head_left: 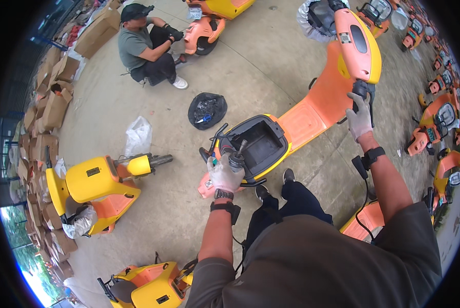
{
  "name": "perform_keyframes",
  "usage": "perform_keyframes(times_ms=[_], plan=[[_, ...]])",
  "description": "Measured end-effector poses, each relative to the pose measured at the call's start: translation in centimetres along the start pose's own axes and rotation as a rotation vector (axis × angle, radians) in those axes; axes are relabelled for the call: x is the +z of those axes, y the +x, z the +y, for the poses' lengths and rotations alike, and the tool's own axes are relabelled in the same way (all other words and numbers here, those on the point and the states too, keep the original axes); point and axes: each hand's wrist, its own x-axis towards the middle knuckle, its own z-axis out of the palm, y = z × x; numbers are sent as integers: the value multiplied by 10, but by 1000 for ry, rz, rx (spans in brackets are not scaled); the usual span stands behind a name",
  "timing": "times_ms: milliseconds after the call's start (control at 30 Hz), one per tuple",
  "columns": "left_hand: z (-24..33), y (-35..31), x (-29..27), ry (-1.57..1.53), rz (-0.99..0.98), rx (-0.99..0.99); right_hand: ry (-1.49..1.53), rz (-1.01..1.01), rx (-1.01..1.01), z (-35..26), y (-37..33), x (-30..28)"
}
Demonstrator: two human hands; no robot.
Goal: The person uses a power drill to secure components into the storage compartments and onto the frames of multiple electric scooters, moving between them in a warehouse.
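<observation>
A yellow and orange electric scooter [302, 121] stands in front of me, its seat off and the black storage box [263, 138] under it uncovered. My right hand [360, 120], in a light work glove, is closed round the scooter's handlebar grip [361, 90]. At the scooter's rear, my left hand [226, 174], gloved too, is closed on a dark object with a short rod [237, 160] sticking up. That object's kind is unclear, and my palm hides its lower part. A black rear rack [217, 137] lies close to the left hand's fingers.
A crouching person [142, 49] works at another scooter [204, 33] at the far left. A black bag with small parts [207, 110] and a clear plastic bag [138, 134] lie on the floor. Yellow scooters [94, 179] stand left; more line the right. Cardboard boxes [55, 108] line the left wall.
</observation>
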Motion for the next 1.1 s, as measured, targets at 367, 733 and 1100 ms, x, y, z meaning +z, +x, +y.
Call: perform_keyframes(times_ms=[367,733,1100], plan=[[-6,-3,10,31,113,97,-40,-6,-56,3,-3,-2],[26,17,13,-464,-176,-156,-7,8,3,5,1,-2],[17,50,125,-759,-245,-472,-52,37,-54,-5,-6,-7]])
